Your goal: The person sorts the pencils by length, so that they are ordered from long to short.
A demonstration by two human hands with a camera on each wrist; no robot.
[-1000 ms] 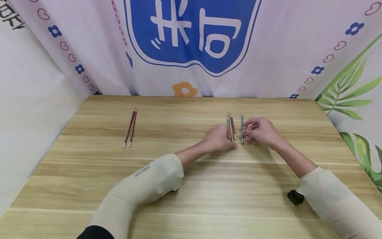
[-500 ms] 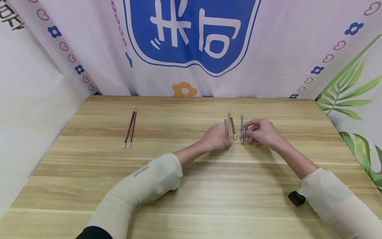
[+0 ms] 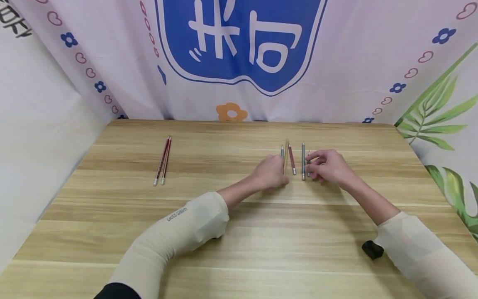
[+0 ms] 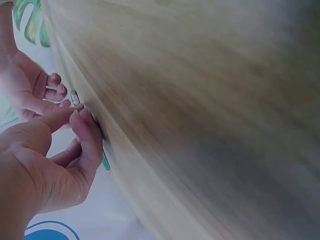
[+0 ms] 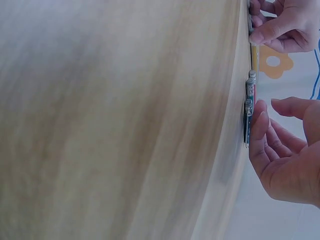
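My left hand [image 3: 270, 171] pinches a gold-yellow pencil [image 3: 286, 151] near its lower end, with thumb and fingertips low at the tabletop. Just left of it a teal pencil [image 3: 282, 150] pokes out from under the same hand, its lower part hidden. A red pencil [image 3: 292, 160] lies slightly slanted to the right. Further right is a blue-green pencil [image 3: 303, 162]. Beside a dark pencil [image 3: 308, 164] my right hand [image 3: 328, 166] hovers at the table, its thumb and index finger apart in the right wrist view, fingertips close to the pencil or touching it.
Two dark red pencils [image 3: 163, 161] with white erasers lie at the left of the wooden table [image 3: 224, 241], their tips together. A printed curtain [image 3: 194, 99] hangs behind the table's far edge. A small black object [image 3: 372, 249] sits by the right sleeve.
My left hand has shifted slightly left, drawing the gold-yellow pencil and the teal pencil away from the red one. My right hand has edged slightly right, leaving the blue-green pencil in place.
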